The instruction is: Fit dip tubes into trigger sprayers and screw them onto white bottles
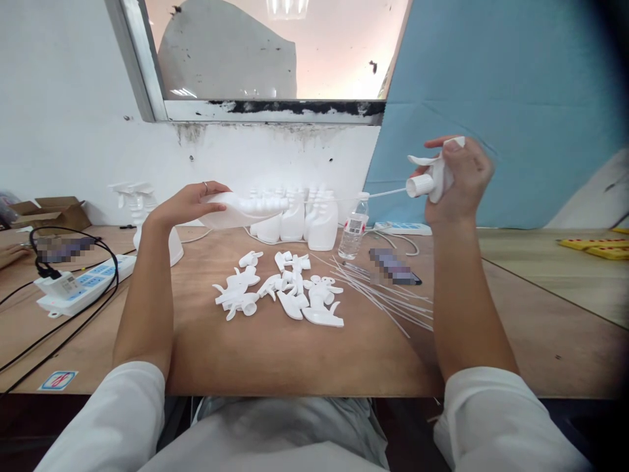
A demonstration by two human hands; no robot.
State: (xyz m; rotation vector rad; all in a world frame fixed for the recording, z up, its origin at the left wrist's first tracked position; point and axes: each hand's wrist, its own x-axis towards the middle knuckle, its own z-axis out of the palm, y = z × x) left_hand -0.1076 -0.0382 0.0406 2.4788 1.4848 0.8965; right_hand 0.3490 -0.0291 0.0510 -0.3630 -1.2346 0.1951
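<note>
My left hand [196, 200] is closed around the base of a white spray bottle [246, 210], which lies sideways in the air with its neck toward the right. In my right hand [459, 174] is a white trigger sprayer head [435, 180]. From its collar a thin white dip tube [388, 193] runs left toward the bottle's neck. Whether the tube's end is inside the neck I cannot tell. Several loose trigger sprayer heads [289, 285] lie heaped on the table below, beside a spread of thin white tubes [383, 298].
Several white bottles [322, 223] stand along the wall by a water bottle [352, 229]. A phone [396, 267] lies to the right. At left are a power strip [86, 285] with black cables, bottles fitted with sprayers [137, 196], a cardboard box [52, 213] and another person's hand [12, 254].
</note>
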